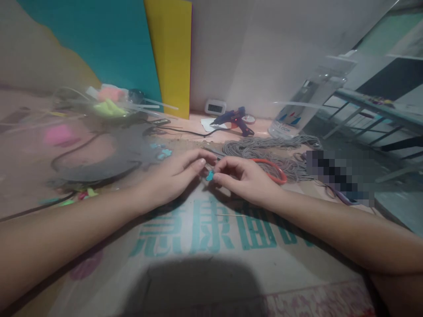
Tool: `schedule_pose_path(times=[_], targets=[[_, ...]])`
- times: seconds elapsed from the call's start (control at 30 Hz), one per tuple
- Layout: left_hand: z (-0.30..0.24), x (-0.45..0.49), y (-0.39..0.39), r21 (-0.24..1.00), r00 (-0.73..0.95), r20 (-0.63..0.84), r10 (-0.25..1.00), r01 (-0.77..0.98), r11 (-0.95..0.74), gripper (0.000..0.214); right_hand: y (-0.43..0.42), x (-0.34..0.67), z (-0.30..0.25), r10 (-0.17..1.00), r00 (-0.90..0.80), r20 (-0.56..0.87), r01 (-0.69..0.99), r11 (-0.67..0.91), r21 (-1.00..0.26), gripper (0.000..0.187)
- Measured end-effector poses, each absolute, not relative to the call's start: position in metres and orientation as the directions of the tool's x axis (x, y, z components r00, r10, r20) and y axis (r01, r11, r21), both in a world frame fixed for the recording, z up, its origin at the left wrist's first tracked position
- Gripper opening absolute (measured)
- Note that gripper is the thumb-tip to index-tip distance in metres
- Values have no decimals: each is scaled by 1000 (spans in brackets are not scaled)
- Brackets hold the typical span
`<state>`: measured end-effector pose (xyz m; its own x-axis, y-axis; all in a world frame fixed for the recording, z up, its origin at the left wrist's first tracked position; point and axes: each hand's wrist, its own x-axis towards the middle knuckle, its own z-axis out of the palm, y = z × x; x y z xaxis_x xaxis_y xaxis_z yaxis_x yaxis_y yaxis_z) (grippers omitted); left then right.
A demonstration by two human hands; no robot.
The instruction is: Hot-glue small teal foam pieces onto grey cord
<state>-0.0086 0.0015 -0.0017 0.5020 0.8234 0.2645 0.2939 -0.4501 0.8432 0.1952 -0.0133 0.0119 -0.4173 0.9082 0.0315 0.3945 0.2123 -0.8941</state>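
Observation:
My left hand [180, 174] and my right hand [243, 176] meet at the middle of the view, over a cardboard sheet [205, 237] with teal print. Both pinch a small teal foam piece [210, 176] between their fingertips. The left fingers curl in from the left, thumb and forefinger closed at the piece. The right thumb and forefinger close on it from the right. A red ring [276, 169] lies just behind my right hand, partly hidden by it.
Grey cord [264, 152] is heaped behind the hands. A blue glue gun [233, 119] with a black cable lies further back near a small clock [215, 107]. A dish of coloured foam bits [109, 105] stands back left. Teal and yellow sheets lean on the wall.

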Motion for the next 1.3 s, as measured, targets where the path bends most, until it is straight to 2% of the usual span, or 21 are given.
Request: schedule_pose_path(times=[0.2,0.4,0.67,0.87,1.03,1.3], targets=[[1,-9,4,783,479,267,836,398,-479,28,-12,197,11,892,-447,70,400,269,-876,13],[5,-12,7,535,572,399,717,490,-688,28,-10,201,11,886,-442,139,474,362,-802,15],[8,-14,4,342,568,453,687,601,-722,23,-10,201,13,893,-429,135,497,359,-790,11],[6,-16,-3,305,531,438,726,672,-675,23,-10,201,14,880,-444,170,491,398,-775,9],[3,-16,-6,343,520,359,775,698,-628,26,-9,201,12,871,-456,182,480,413,-774,11],[6,-12,-11,381,511,371,775,677,-629,24,-10,201,13,881,-444,167,464,385,-798,11]])
